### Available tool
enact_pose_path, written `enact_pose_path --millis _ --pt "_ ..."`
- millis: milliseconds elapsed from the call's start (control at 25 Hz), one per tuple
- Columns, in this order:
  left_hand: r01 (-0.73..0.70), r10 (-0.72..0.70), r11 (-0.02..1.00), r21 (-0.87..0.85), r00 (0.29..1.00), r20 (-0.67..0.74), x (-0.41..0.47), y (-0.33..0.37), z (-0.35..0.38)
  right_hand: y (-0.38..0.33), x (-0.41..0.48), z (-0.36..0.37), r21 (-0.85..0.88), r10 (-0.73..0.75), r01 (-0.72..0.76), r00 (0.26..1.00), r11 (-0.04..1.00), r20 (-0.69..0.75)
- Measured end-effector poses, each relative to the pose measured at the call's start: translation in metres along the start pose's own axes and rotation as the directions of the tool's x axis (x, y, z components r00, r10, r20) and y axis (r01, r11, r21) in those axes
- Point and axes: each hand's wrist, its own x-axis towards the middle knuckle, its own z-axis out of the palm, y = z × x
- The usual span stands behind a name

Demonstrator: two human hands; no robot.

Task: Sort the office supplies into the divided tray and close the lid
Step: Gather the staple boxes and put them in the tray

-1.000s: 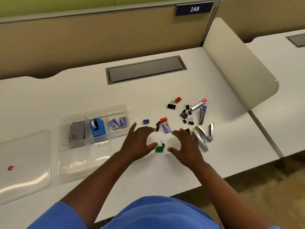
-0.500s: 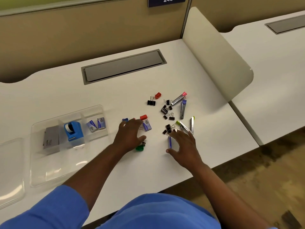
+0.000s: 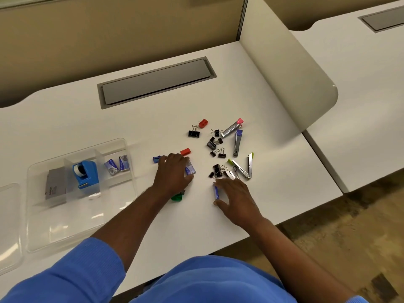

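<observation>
Just right of the divided tray (image 3: 80, 215), the left hand (image 3: 172, 176) lies over a small blue staple box (image 3: 190, 168), fingers curled onto it; whether it is lifted I cannot tell. Farther right of the tray, the right hand (image 3: 237, 199) pinches a second blue box (image 3: 216, 191) on edge between thumb and fingertips. Beyond both, binder clips (image 3: 216, 170) and staple removers (image 3: 242, 169) lie scattered, well apart from the tray. Its far-right compartment already holds two staple boxes (image 3: 118, 166). The edge-on pinch looks slight; the box could tip or slip and nudge the nearby clips.
</observation>
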Motion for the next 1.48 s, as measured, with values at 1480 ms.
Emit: enact_pose_path --millis 1480 --pt "0.266 -0.392 0.857 -0.441 0.892 -0.225 -0.112 -0.196 -0.068 -0.22 0.158 0.068 0.076 -0.286 0.285 0.958 0.955 0.001"
